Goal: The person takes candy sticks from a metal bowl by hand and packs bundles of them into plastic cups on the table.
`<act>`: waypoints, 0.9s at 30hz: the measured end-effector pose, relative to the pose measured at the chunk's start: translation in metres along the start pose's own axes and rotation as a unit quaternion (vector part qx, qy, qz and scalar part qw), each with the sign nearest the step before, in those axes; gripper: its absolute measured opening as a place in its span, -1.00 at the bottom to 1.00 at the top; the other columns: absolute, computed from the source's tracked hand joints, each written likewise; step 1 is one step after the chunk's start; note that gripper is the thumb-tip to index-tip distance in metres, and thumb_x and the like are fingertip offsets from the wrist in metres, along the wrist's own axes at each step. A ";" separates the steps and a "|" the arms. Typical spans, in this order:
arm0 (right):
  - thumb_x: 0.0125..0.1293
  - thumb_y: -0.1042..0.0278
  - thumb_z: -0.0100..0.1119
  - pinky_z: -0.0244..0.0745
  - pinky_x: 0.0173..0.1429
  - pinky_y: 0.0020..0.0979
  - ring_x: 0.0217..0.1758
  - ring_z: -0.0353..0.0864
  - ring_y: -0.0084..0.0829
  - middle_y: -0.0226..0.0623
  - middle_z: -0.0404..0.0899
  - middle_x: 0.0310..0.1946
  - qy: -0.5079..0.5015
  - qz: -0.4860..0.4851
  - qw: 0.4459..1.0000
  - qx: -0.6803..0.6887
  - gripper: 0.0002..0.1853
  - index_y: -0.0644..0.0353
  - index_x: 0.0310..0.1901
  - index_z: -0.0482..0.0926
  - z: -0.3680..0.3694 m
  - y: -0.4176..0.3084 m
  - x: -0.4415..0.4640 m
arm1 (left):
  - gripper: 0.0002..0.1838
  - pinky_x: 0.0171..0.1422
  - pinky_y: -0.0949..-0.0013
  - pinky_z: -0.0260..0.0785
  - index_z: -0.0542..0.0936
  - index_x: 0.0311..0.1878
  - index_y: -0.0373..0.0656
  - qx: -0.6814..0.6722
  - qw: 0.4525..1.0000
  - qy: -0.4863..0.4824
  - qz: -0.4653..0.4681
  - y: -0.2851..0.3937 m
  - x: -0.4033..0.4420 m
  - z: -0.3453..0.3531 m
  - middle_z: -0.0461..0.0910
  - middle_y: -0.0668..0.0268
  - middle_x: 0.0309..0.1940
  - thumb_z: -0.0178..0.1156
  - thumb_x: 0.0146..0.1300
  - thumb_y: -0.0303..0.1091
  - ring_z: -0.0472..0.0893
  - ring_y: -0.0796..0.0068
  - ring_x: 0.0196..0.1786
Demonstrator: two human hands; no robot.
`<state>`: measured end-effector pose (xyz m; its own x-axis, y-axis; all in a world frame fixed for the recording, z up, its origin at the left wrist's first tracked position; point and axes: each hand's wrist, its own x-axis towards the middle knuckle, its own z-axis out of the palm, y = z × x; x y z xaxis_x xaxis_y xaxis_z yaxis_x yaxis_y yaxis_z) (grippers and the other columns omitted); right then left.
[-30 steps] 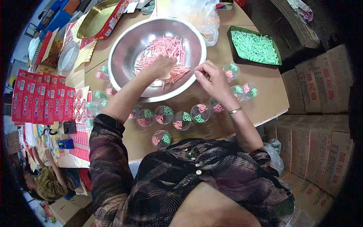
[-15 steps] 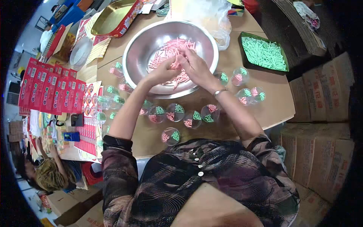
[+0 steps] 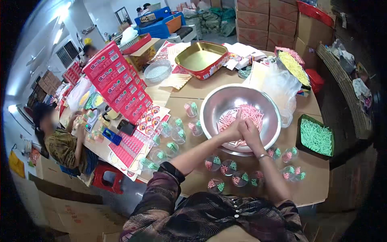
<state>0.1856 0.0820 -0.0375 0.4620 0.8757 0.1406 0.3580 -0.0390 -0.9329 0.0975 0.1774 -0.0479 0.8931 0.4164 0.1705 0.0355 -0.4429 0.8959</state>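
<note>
A wide steel bowl (image 3: 209, 105) holds a loose heap of thin pink sticks (image 3: 253, 113). Over the bowl's near side, my left hand (image 3: 232, 131) and my right hand (image 3: 250, 135) press together with fingers closed; whatever lies between them is hidden. Just in front of the bowl stand clear round cups (image 3: 228, 167) with pink and green stick bundles in them. More such cups (image 3: 289, 154) are by my right forearm. Left of the bowl, other cups (image 3: 178, 135) contain green sticks, and some hold pink ones too.
A dark tray (image 3: 298, 141) of green sticks (image 3: 316, 136) stands at the right. Behind are a gold-lined red tray (image 3: 201, 58), a plastic bag (image 3: 282, 86) and yellow sticks (image 3: 293, 66). Red packets (image 3: 117, 80) stand at left, near a seated co-worker (image 3: 66, 145). Cartons (image 3: 258, 20) are stacked behind.
The view has tilted up and turned left, showing more of the room. Both hands stay together over the bowl; the pink glimpsed between them earlier is now hidden.
</note>
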 end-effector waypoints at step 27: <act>0.36 0.27 0.11 0.28 -0.43 -0.55 -0.51 0.34 -0.62 -0.40 0.47 -0.53 0.165 -0.123 0.977 0.056 -0.78 0.25 -0.35 0.53 0.009 -0.017 -0.006 | -0.69 -0.14 0.25 0.38 0.44 -0.09 -0.26 -0.101 0.931 0.350 -0.004 0.013 -0.011 0.037 0.56 0.10 -0.25 -0.11 0.45 -0.18 0.54 0.29 -0.26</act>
<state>0.1694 0.0815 -0.0257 0.6162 0.6479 0.4479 0.4087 0.2231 -0.8850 0.1050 0.1381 -0.0532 0.3788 0.8661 0.3261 -0.1075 -0.3087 0.9451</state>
